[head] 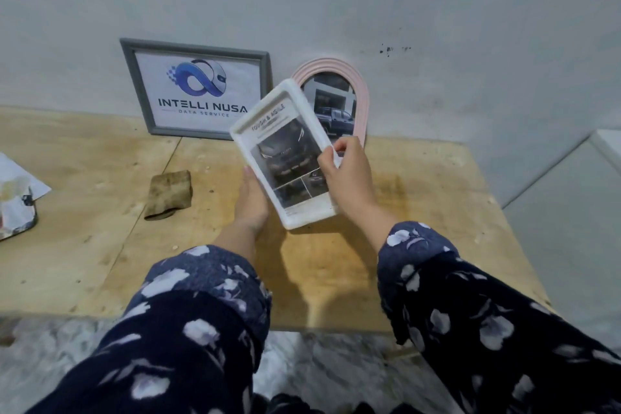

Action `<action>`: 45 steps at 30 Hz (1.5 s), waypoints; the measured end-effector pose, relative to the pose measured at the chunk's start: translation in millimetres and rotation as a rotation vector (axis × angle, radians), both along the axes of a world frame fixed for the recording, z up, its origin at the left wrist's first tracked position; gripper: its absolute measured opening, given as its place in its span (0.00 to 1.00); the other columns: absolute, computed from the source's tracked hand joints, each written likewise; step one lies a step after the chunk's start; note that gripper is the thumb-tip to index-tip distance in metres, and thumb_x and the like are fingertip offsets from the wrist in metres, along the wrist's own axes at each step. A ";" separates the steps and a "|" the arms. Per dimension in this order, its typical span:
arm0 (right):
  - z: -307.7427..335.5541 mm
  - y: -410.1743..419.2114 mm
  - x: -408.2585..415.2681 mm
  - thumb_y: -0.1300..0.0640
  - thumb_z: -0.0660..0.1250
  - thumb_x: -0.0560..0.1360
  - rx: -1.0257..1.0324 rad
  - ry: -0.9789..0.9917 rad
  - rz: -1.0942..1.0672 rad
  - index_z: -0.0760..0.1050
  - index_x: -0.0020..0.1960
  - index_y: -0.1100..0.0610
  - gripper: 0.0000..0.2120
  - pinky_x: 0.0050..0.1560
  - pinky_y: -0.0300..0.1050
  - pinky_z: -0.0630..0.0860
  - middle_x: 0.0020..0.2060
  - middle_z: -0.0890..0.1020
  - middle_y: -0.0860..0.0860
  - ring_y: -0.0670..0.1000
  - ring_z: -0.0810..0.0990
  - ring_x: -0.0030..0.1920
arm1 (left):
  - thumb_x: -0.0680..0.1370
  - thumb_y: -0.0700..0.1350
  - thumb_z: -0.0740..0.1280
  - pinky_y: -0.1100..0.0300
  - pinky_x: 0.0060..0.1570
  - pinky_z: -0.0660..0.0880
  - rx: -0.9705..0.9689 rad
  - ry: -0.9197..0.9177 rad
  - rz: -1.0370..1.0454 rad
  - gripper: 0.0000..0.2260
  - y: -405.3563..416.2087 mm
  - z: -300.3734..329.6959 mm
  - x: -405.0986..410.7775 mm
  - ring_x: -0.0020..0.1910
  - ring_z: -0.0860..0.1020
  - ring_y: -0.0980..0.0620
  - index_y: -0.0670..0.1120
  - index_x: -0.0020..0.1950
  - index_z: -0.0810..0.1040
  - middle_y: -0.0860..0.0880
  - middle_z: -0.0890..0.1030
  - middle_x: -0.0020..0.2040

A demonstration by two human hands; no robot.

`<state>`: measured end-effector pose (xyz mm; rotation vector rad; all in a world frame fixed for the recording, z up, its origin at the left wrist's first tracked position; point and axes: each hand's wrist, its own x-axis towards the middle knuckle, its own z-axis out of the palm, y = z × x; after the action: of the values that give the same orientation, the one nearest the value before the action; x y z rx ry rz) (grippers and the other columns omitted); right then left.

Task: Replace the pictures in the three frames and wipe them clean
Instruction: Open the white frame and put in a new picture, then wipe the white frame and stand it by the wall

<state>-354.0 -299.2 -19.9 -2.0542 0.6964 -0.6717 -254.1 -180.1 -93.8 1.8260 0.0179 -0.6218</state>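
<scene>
Head view: white frame held up off the table, tilted, w/ a dark car pic inside and "TOUGH & AGILE" printed near the top. Left hand underneath/behind its lower left edge, supporting it; fingers mostly hidden by the frame, so can't tell how they lie. Right hand on the frame's right edge, thumb and fingers pinching that rim at about mid-height. Both sleeves dark blue w/ pale flower print.

Behind, leaning on the wall: grey frame at left, showing an "INTELLI NUSA DATA SERVICE" logo sheet, standing upright on the table's back edge. Just beside it to the right, pink arched frame w/ a pickup-truck pic, partly covered by the held white frame.

Brown cloth, crumpled, lying on the plywood left of the left hand, apart from it. Loose papers at far left edge of table, partly out of shot.
</scene>
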 end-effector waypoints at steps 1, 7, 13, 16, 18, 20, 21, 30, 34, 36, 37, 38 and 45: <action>-0.4 -1.3 2.6 0.53 0.59 0.80 0.123 -0.030 -0.023 0.66 0.49 0.56 0.06 0.36 0.47 0.72 0.38 0.72 0.47 0.49 0.73 0.34 | 0.63 0.80 0.37 0.43 0.70 0.64 -0.021 -0.015 -0.005 0.47 -1.3 -0.2 1.9 0.66 0.72 0.46 0.57 0.72 0.67 0.49 0.74 0.68; -38.2 -12.7 -1.2 0.56 0.56 0.79 0.448 0.008 -0.220 0.65 0.44 0.54 0.05 0.36 0.41 0.66 0.32 0.68 0.47 0.47 0.66 0.31 | 0.72 0.74 0.36 0.43 0.67 0.67 0.119 -0.094 -0.052 0.43 -1.4 17.6 -5.3 0.63 0.74 0.41 0.50 0.68 0.73 0.43 0.77 0.64; -83.7 -12.3 -8.9 0.53 0.52 0.80 0.522 0.169 -0.308 0.67 0.50 0.53 0.07 0.44 0.49 0.71 0.39 0.74 0.49 0.52 0.73 0.40 | 0.81 0.64 0.41 0.47 0.65 0.68 0.214 -0.112 -0.138 0.31 4.6 -3.0 -13.1 0.61 0.74 0.41 0.46 0.66 0.72 0.42 0.77 0.61; -103.6 -13.0 -11.6 0.53 0.50 0.80 0.510 0.273 -0.324 0.68 0.52 0.53 0.10 0.41 0.48 0.71 0.44 0.79 0.53 0.54 0.78 0.44 | 0.84 0.55 0.45 0.53 0.57 0.69 0.277 -0.126 -0.207 0.21 9.3 -19.7 -13.0 0.56 0.73 0.43 0.45 0.62 0.71 0.42 0.76 0.59; -113.7 -13.9 -14.0 0.55 0.51 0.80 0.447 0.385 -0.331 0.71 0.55 0.55 0.11 0.44 0.47 0.73 0.49 0.80 0.54 0.56 0.78 0.49 | 0.85 0.48 0.48 0.56 0.52 0.66 0.339 -0.137 -0.239 0.17 11.3 -28.7 -9.8 0.56 0.73 0.42 0.43 0.64 0.71 0.39 0.76 0.62; -121.9 -15.1 -16.9 0.57 0.52 0.79 0.383 0.469 -0.325 0.73 0.57 0.57 0.13 0.47 0.47 0.73 0.51 0.79 0.54 0.56 0.77 0.51 | 0.84 0.45 0.49 0.58 0.49 0.65 0.395 -0.162 -0.271 0.16 11.8 -34.4 -8.1 0.54 0.73 0.43 0.43 0.66 0.72 0.39 0.76 0.62; -124.1 -14.7 -18.0 0.57 0.52 0.80 0.374 0.500 -0.318 0.73 0.58 0.58 0.13 0.46 0.45 0.72 0.52 0.79 0.54 0.56 0.77 0.49 | 0.84 0.45 0.50 0.58 0.48 0.65 0.419 -0.180 -0.289 0.16 11.7 -36.0 -7.8 0.51 0.72 0.44 0.43 0.66 0.72 0.40 0.77 0.61; -127.9 -17.0 -19.3 0.53 0.48 0.82 0.253 0.638 -0.243 0.75 0.57 0.63 0.20 0.44 0.44 0.69 0.55 0.78 0.58 0.54 0.73 0.44 | 0.82 0.48 0.52 0.51 0.50 0.76 0.652 -0.308 -0.237 0.16 6.4 -36.8 -9.9 0.52 0.76 0.43 0.48 0.62 0.77 0.43 0.76 0.57; -117.5 -13.4 -21.0 0.52 0.50 0.81 0.184 0.642 -0.237 0.70 0.62 0.59 0.17 0.51 0.50 0.74 0.57 0.76 0.56 0.56 0.76 0.52 | 0.82 0.49 0.50 0.49 0.53 0.73 0.856 -0.385 -0.293 0.19 5.9 -28.2 -12.1 0.60 0.72 0.43 0.46 0.64 0.77 0.43 0.70 0.63; -110.0 -9.1 -18.5 0.51 0.52 0.81 0.095 0.666 -0.236 0.68 0.65 0.58 0.17 0.59 0.54 0.73 0.61 0.73 0.55 0.58 0.74 0.59 | 0.82 0.49 0.53 0.49 0.54 0.73 0.860 -0.381 -0.320 0.18 11.3 -26.1 -9.0 0.60 0.72 0.43 0.47 0.64 0.76 0.44 0.69 0.64; -106.4 -6.3 -15.5 0.52 0.53 0.80 0.060 0.667 -0.221 0.68 0.66 0.57 0.17 0.61 0.54 0.72 0.62 0.73 0.55 0.58 0.73 0.61 | 0.81 0.49 0.54 0.49 0.55 0.73 0.875 -0.379 -0.327 0.17 16.5 -25.1 -6.1 0.61 0.71 0.43 0.47 0.65 0.76 0.44 0.69 0.65; -103.3 -3.8 -12.2 0.52 0.54 0.80 0.039 0.664 -0.200 0.68 0.67 0.56 0.17 0.62 0.55 0.71 0.63 0.72 0.54 0.57 0.72 0.62 | 0.81 0.49 0.55 0.49 0.55 0.72 0.899 -0.379 -0.329 0.17 21.8 -23.4 -3.4 0.62 0.70 0.43 0.48 0.65 0.75 0.44 0.68 0.65; -90.8 32.0 33.2 0.56 0.56 0.78 -0.101 0.704 0.030 0.71 0.64 0.54 0.16 0.65 0.54 0.67 0.64 0.71 0.54 0.57 0.67 0.65 | 0.80 0.50 0.58 0.45 0.64 0.67 1.013 -0.328 -0.242 0.22 82.0 -10.7 27.8 0.72 0.58 0.43 0.45 0.73 0.63 0.43 0.60 0.73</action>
<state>-320.8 -267.1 -110.7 -2.3972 1.0290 0.0638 -226.3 -98.2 -104.5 2.9301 -0.1316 -0.4985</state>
